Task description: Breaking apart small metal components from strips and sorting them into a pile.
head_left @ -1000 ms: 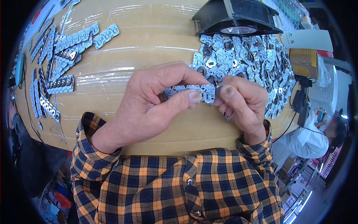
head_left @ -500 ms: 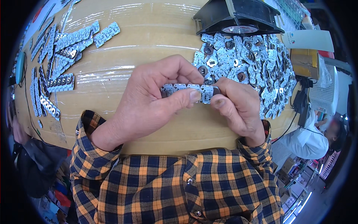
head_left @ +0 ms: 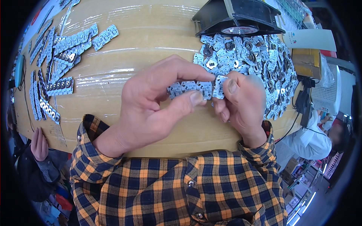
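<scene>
My left hand (head_left: 151, 101) grips a short strip of small circuit boards (head_left: 188, 89) between thumb and fingers, the pale printed side facing up. Just off the strip's right end, my right hand (head_left: 241, 100) pinches a single small circuit board (head_left: 218, 87), tilted upright, with the thumb on its face. A narrow gap shows between that board and the strip. Beyond my right hand spreads a heap of loose small boards (head_left: 271, 71), several with round dark or silvery parts facing up.
Board strips (head_left: 69, 43) lie piled at the left, some showing round metal parts. A black fan (head_left: 237, 20) stands behind the heap. At the right are a cardboard box (head_left: 306, 62), a white perforated case (head_left: 326, 90) and black cables. Another person's hand (head_left: 39, 144) rests at the left table edge.
The end board has come off the strip and is now in my right hand, turned upright. The other person's hand has come into clearer view at the table's left edge.
</scene>
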A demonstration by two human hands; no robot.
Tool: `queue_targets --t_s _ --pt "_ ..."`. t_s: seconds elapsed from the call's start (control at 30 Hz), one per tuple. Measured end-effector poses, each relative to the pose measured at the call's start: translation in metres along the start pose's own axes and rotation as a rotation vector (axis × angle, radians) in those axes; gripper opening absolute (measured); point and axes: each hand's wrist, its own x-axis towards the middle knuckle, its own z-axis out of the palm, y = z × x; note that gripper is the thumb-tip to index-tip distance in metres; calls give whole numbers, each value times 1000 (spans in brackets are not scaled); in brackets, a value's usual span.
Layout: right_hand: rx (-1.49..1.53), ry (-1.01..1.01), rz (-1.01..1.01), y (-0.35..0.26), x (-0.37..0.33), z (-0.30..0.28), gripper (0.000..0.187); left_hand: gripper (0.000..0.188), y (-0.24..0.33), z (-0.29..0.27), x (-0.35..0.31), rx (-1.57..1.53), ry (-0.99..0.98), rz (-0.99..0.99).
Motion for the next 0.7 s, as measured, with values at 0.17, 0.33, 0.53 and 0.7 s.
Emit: queue_targets --t_s 0.17,0.33,0.53,0.7 --pt "-115 7 -33 0 0 1 32 28 1 1 4 329 -4 246" --pt "-97 -19 3 0 2 1 33 33 -2 2 3 503 50 381" --pt "-18 -8 59 1 0 0 30 32 -1 4 3 529 64 384" --pt "70 -18 51 3 0 -2 26 29 -2 5 1 463 90 363"
